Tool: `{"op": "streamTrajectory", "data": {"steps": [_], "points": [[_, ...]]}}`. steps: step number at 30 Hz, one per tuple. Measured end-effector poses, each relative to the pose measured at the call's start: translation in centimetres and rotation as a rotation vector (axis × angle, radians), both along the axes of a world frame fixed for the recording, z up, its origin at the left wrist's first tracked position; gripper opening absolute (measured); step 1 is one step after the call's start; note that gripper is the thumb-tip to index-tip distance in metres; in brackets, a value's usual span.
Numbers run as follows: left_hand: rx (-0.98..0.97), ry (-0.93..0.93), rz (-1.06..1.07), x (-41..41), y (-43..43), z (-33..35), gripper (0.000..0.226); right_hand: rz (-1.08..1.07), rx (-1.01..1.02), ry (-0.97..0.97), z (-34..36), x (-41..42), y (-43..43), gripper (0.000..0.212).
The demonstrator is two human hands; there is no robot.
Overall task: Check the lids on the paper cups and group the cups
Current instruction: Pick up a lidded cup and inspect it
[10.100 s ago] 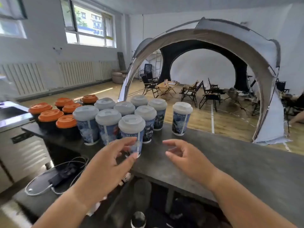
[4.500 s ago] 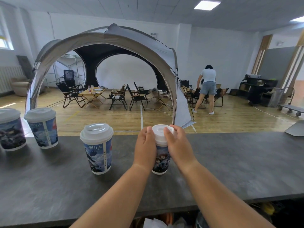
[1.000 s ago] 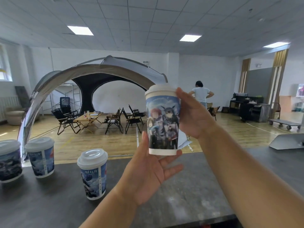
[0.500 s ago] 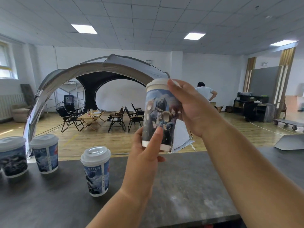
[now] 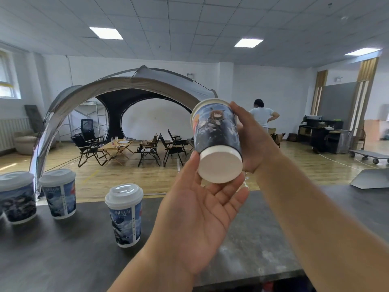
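1. Held cup [image 5: 216,131] up in air above counter [image 5: 263,239], tilted so its white base faces cam; lid end points away, only rim edge visible.
2. R hand [image 5: 252,142] wrapped round cup's right side, fingers at upper wall, gripping it.
3. L hand [image 5: 202,218] palm-up w/ fingers spread under cup base; fingertips [image 5: 237,189] just beside or touching base edge, can't tell which. Not closed on anything.
4. Lone lidded cup [image 5: 125,216] upright on counter, left of L hand, clear gap round it.
5. Two more lidded cups at far left: one [image 5: 57,193] near counter's far edge, other [image 5: 17,199] cut by frame edge, close together, slight gap.
6. Counter right of arms bare and dark, plenty of room; near edge runs along bottom under forearms.
7. Bkgd: grey arch tent [image 5: 117,87], folding chairs [image 5: 147,149], person standing [image 5: 262,114] behind R hand, well apart from counter.
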State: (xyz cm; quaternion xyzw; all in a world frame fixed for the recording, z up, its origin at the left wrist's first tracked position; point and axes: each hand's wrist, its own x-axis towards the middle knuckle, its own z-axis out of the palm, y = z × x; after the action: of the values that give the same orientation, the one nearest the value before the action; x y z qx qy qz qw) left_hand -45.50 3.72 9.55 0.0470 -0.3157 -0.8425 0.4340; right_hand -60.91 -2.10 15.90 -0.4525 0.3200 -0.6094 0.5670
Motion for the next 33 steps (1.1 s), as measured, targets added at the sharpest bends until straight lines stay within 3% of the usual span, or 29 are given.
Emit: {"op": "streamTrajectory", "data": {"steps": [4,10,13,18,21,27,31,33], "points": [[-0.033,-0.029,0.103,0.3,-0.1,-0.6,0.046,-0.001,-0.024,0.019,-0.4,-0.1,-0.1,0.054],[-0.192,-0.195,0.415,0.4,-0.4,-2.3,0.055,-0.186,-0.065,0.260,-1.1,1.0,0.0,0.057],[-0.248,-0.264,0.489,0.1,-0.4,-2.6,0.061,-0.219,-0.121,0.255,-1.1,1.9,0.2,0.040],[-0.103,-0.089,0.291,0.1,0.5,-2.1,0.063,-0.096,-0.045,0.031,-1.8,1.7,-1.1,0.034],[-0.076,-0.048,0.214,0.1,0.8,-2.3,0.060,-0.058,0.013,0.003,-2.5,2.1,-1.2,0.033],[-0.101,-0.148,0.423,0.4,0.6,-2.4,0.054,-0.143,-0.161,0.085,-1.6,2.7,0.5,0.043],[-0.166,-0.261,0.551,0.4,0.8,-2.4,0.059,-0.203,-0.228,0.235,-0.7,3.6,1.5,0.035],[-0.149,-0.251,0.549,0.4,1.1,-2.3,0.061,-0.206,-0.220,0.213,-0.4,3.6,1.3,0.032]]}}
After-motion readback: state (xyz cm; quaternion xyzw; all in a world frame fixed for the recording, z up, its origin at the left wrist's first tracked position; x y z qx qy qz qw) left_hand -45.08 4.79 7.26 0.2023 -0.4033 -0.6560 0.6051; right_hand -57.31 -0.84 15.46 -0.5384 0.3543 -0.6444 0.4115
